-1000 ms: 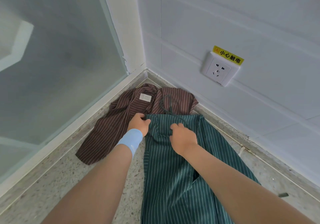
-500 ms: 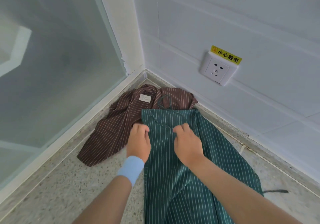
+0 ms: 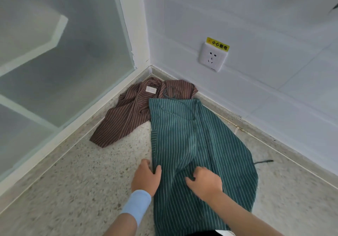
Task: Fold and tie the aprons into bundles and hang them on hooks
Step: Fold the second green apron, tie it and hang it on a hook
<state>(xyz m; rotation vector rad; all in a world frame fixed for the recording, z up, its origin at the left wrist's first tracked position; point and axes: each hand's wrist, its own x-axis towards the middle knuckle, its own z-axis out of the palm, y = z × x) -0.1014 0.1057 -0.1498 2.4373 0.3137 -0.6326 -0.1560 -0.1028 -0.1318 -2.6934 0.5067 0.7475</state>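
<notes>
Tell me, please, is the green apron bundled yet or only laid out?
Laid out, not bundled: the green apron lies long and flat on the floor, with its strap trailing loose and untied.

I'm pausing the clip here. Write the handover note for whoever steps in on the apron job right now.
Left hand: pinches the left edge of the green apron.
Right hand: fingers curled into the same apron's cloth, near its middle.
The green apron lies lengthwise on the floor. Its top overlaps the brown apron, which is crumpled in the corner.
Done: green apron laid out; nothing tied.
Left: fold and tie both aprons, then hang them. No hooks in view.
</notes>
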